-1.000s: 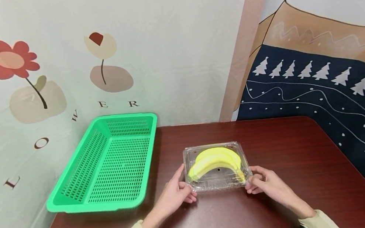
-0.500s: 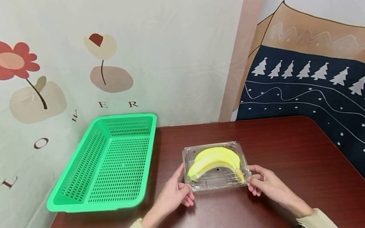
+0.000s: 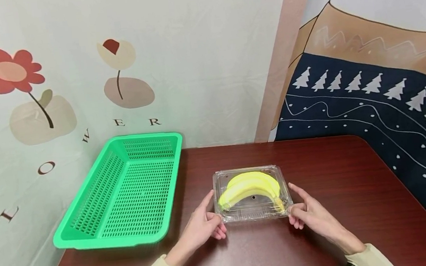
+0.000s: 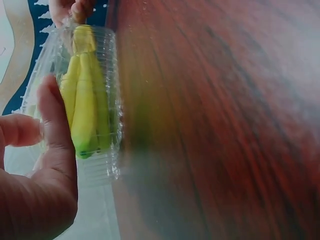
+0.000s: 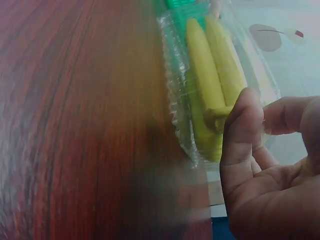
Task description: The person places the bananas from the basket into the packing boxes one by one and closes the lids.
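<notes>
A clear plastic clamshell box point(image 3: 241, 215) sits in front of me, its lid down over a bunch of yellow bananas point(image 3: 247, 186). My left hand point(image 3: 199, 229) grips the near left corner, thumb at the rim and index finger stretched along the side. At the near right corner my right hand point(image 3: 316, 222) holds the box likewise, its index finger pointing forward beside the wall. In the left wrist view the thumb point(image 4: 57, 122) overlaps the box's edge. The right wrist view has the thumb point(image 5: 240, 135) in front of the banana stem end.
A green perforated plastic basket point(image 3: 107, 241) stands to the left on the dark red wooden table point(image 3: 260, 253), with nothing in it. Behind the table hangs a pale printed cloth point(image 3: 206, 64), and a navy patterned cloth point(image 3: 336, 115) covers the right side.
My right index finger has straightened forward along the box's right side, where it was bent at the corner. The box and left hand stay nearly in place.
</notes>
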### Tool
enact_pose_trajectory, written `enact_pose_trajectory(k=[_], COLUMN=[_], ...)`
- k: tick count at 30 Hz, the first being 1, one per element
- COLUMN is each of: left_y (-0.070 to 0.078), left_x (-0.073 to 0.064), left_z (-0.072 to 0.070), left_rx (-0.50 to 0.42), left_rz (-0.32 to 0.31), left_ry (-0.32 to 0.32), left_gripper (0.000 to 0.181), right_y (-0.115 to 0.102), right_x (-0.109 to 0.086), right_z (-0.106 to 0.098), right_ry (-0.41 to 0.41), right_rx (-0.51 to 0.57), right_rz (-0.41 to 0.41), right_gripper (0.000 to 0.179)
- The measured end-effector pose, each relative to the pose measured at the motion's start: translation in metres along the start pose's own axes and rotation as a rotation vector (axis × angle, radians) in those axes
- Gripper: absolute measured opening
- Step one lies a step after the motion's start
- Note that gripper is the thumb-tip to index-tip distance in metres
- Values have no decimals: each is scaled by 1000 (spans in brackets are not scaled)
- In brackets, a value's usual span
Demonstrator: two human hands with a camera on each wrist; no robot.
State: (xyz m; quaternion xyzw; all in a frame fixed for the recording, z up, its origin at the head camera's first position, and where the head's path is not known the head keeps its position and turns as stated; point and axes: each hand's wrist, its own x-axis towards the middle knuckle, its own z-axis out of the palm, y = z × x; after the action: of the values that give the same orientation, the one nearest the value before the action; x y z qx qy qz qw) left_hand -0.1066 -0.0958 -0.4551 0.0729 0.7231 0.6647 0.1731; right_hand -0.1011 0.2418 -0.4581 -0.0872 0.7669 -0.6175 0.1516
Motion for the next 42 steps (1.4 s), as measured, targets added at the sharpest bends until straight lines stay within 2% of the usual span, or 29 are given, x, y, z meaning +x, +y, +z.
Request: enact_pose_trajectory(k=[7, 12, 23, 33, 42], left_y=[0, 2, 2, 2, -4], left_x=[2, 2, 2, 4, 3], left_z=[3, 3, 1, -2, -6], left_rx=[-40, -8, 106, 71, 135], left_rz=[-25, -17, 17, 11, 28], left_ry=[-19, -14, 16, 11, -7], left_gripper=[89, 92, 96, 94, 92], right_y=[3, 4, 2, 3, 4], right_x=[2, 1, 1, 5, 7], right_z=[-1, 0, -1, 1, 3], right_ry=[-66, -80, -137, -129, -112], right_rx=[66, 103, 84, 85, 46], right_rz=[1, -20, -61, -75, -6], right_gripper=[80, 81, 94, 87, 82])
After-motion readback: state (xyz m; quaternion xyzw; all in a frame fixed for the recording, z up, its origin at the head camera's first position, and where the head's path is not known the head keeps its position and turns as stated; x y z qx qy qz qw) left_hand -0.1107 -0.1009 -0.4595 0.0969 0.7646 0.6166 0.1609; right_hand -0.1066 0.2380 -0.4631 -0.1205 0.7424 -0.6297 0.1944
